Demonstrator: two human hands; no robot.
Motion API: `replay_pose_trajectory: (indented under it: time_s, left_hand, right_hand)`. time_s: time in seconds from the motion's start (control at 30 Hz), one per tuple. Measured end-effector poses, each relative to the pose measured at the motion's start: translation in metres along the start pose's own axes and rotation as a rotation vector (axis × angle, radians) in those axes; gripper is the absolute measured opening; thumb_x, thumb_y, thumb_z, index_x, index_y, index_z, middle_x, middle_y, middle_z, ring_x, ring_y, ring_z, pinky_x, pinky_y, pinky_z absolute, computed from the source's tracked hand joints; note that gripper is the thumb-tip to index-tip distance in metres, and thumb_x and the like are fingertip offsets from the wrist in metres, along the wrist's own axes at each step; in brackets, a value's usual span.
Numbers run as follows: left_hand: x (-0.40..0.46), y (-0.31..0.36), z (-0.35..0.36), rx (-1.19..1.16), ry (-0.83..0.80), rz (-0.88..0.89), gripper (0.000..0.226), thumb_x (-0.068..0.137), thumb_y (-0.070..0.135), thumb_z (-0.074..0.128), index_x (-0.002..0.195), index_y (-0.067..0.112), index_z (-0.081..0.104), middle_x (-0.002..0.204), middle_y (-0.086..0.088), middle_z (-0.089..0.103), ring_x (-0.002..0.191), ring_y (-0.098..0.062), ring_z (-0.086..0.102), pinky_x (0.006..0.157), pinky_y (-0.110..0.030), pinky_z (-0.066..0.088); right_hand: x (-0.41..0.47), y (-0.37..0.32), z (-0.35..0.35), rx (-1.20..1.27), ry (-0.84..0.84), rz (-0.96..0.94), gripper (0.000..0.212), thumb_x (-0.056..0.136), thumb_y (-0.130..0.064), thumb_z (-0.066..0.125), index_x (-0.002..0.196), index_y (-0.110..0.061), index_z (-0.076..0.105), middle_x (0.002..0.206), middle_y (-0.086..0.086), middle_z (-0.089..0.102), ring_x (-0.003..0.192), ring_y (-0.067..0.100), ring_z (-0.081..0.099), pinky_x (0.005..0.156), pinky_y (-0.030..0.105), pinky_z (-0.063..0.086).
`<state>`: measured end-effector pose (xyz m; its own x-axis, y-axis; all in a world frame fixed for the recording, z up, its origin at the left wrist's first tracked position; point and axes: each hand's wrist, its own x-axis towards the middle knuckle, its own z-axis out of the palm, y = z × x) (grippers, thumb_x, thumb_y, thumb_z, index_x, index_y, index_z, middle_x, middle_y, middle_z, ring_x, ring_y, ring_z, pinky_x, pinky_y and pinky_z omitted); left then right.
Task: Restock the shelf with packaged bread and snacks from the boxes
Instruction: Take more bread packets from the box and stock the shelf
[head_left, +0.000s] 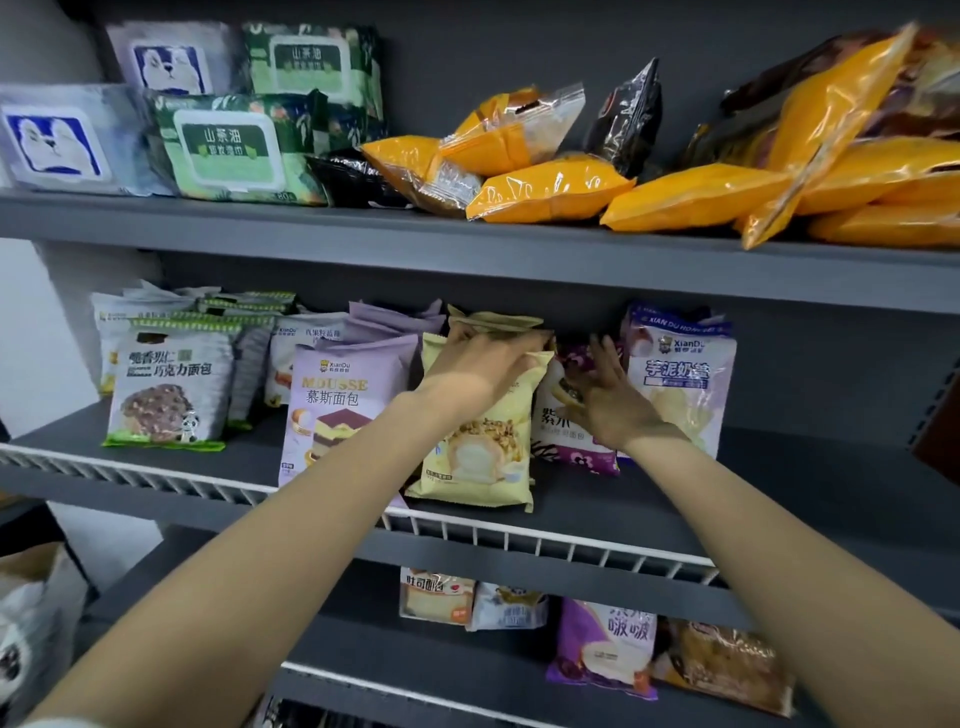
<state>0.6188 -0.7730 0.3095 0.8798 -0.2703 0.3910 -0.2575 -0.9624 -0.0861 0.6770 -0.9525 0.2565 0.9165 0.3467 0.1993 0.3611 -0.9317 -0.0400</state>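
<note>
Two hands are on the middle shelf (649, 499), working the bread packs in its centre. Left hand (483, 364) lies over the top edge of the yellow pack (478, 447), fingers curled round the top of it and the yellow packs stacked behind. That pack stands upright, long axis vertical, printed face toward the camera, bottom seam on the shelf just behind the white wire rail (519, 535). Right hand (608, 395) is spread, fingers straight, pressing flat on the dark purple pack (571, 447) just right of the yellow one; this pack is also upright, face forward. Cannot tell whether the thumb hooks its edge.

Mousse pack (337, 410) stands touching the yellow pack's left side, more lilac packs behind it. Taro pack (680, 379) stands right of the right hand, upright, leaning back a little. Chocolate bread pack (166, 389) stands well apart at the left end, a row behind it.

Top shelf: wipes packs (228, 150) at left, orange packs (550, 192) lying flat in a loose pile toward the right, long axes roughly along the shelf. Lower shelf: several bread packs, among them a purple pack (608, 644) leaning back.
</note>
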Motion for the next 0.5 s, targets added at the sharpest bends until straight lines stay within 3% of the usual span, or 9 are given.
replay_pose_trajectory:
  time_s: [0.1,0.2,0.3,0.4,0.5]
  left_hand:
    - [0.0,0.0,0.007,0.034,0.007,0.016,0.042,0.103,0.037,0.025,0.145,0.036,0.025,0.133,-0.014,0.055,0.12,-0.039,0.049,0.108,-0.04,0.029]
    - [0.002,-0.007,0.013,0.005,-0.013,-0.007,0.043,0.102,0.039,0.028,0.144,0.035,0.026,0.131,-0.012,0.058,0.12,-0.037,0.05,0.107,-0.039,0.028]
    - [-0.001,-0.015,0.017,-0.087,-0.09,-0.04,0.042,0.099,0.044,0.032,0.139,0.029,0.033,0.135,-0.01,0.054,0.122,-0.035,0.048,0.104,-0.042,0.031]
    - [-0.009,-0.018,0.018,-0.206,-0.07,-0.067,0.041,0.099,0.039,0.036,0.138,0.025,0.038,0.134,-0.01,0.053,0.121,-0.034,0.049,0.098,-0.04,0.037]
    - [-0.015,-0.019,0.016,-0.272,-0.062,-0.121,0.041,0.098,0.032,0.039,0.139,0.024,0.039,0.135,-0.011,0.053,0.121,-0.032,0.049,0.098,-0.039,0.041]
  right_hand:
    - [0.001,0.006,0.005,-0.094,0.003,-0.017,0.062,0.098,-0.039,0.04,0.151,-0.02,0.013,0.159,0.006,-0.011,0.146,0.021,-0.017,0.117,0.044,-0.005]
    - [-0.004,-0.009,0.007,0.33,0.146,-0.014,0.063,0.094,-0.026,0.051,0.149,-0.015,0.022,0.158,0.007,0.014,0.146,0.026,0.016,0.119,0.041,0.018]
    - [-0.018,-0.031,0.002,0.739,0.267,-0.004,0.051,0.09,-0.014,0.057,0.139,-0.013,0.04,0.135,0.011,0.046,0.123,0.025,0.048,0.101,0.034,0.041]
    - [-0.031,-0.053,-0.006,1.004,0.165,-0.029,0.06,0.086,-0.012,0.065,0.139,-0.014,0.036,0.116,0.006,0.054,0.1,0.017,0.056,0.086,0.027,0.045]
    - [-0.034,-0.064,-0.006,1.003,0.17,-0.013,0.082,0.08,-0.014,0.073,0.145,-0.016,0.023,0.115,0.004,0.052,0.097,0.017,0.058,0.084,0.028,0.048]
